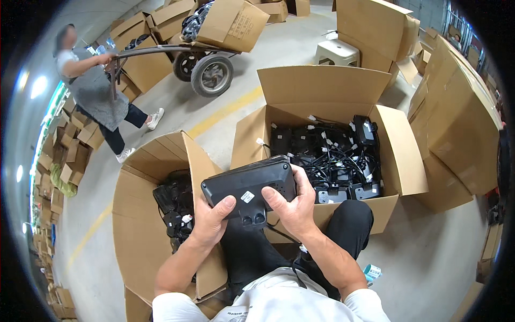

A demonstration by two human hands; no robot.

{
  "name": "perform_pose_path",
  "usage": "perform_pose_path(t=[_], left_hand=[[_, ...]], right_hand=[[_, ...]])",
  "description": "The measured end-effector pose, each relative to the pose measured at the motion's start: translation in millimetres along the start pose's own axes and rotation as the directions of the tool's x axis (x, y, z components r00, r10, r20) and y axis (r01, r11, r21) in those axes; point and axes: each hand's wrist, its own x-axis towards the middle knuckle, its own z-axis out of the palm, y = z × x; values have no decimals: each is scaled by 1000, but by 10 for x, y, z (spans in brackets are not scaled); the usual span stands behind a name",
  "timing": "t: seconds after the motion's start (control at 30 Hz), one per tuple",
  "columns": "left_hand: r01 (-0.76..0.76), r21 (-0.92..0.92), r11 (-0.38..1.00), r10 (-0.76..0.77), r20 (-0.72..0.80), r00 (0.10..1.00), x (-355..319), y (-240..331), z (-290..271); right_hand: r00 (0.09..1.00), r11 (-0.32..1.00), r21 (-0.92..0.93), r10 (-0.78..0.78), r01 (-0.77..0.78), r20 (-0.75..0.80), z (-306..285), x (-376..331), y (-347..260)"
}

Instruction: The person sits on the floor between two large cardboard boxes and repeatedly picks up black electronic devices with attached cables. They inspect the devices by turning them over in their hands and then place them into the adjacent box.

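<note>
Between my two hands I hold a black plastic electronic unit (236, 189), a flat rectangular housing with rounded corners, a small white label and a short bracket at its lower edge. My left hand (210, 220) grips its left end, thumb on the near face. My right hand (294, 201) is closed round the right end, its thumb pressed on the same face. A black cable (281, 232) hangs from the unit toward my lap. Beyond it, an open carton (327, 88) holds several similar black units (365, 131) with tangled cables and white connectors.
At my left stands another open carton (140, 225) with black parts (177, 204) inside. A person (99, 91) in a grey apron pulls a two-wheeled cart (212, 72) loaded with a box at the far left. Tall cartons (456, 123) and a white stool (337, 52) stand to the right.
</note>
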Motion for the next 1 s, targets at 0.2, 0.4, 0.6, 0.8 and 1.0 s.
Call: perform_pose_path(t=[0.2,0.4,0.6,0.8,1.0], left_hand=[[-6,3,1000,6,-12,1000,57,-69,132],[94,204,974,-127,155,980,177,73,103],[151,536,831,-329,254,910,373,109,353],[-94,141,985,44,324,945,1138,-12,1025],[172,78,982,-186,239,953,2303,-1233,1448]], right_hand=[[999,993,113,42,-39,-21,-83,23,35],[989,999,-22,32,-29,142,-519,203,-115],[992,995,99,12,-25,127,-723,363,-225],[852,846,277,323,-455,411,-1155,156,182],[945,943,224,286,-247,-160,-1376,187,384]])
